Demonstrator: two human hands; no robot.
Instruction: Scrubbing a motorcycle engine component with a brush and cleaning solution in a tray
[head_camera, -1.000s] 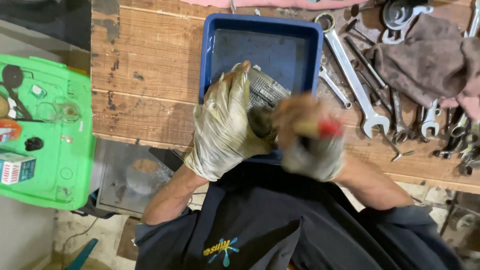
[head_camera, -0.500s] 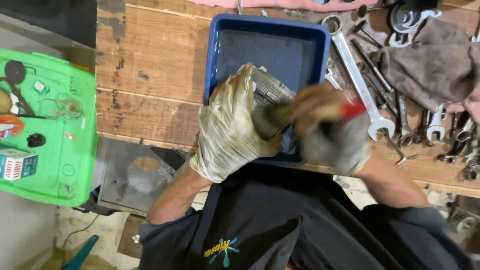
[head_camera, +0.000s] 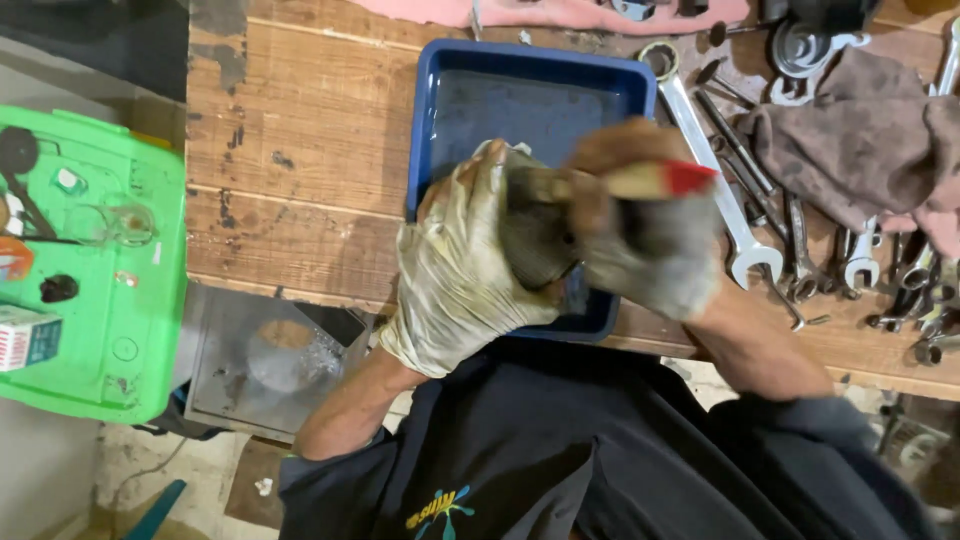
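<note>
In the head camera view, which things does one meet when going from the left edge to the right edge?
Green plastic lid → bare wooden bench → left hand in a dirty glove → right hand holding a red-tipped brush → large wrench → brown rag.

Grey, grimy rounded metal part, held upright over the near end of a shallow blue rectangular plastic tray | wooden-handled brush with a red tip, lying roughly level, bristle end against the part, blurred | tray rests flat on the wooden bench, its floor wet and dark
</note>
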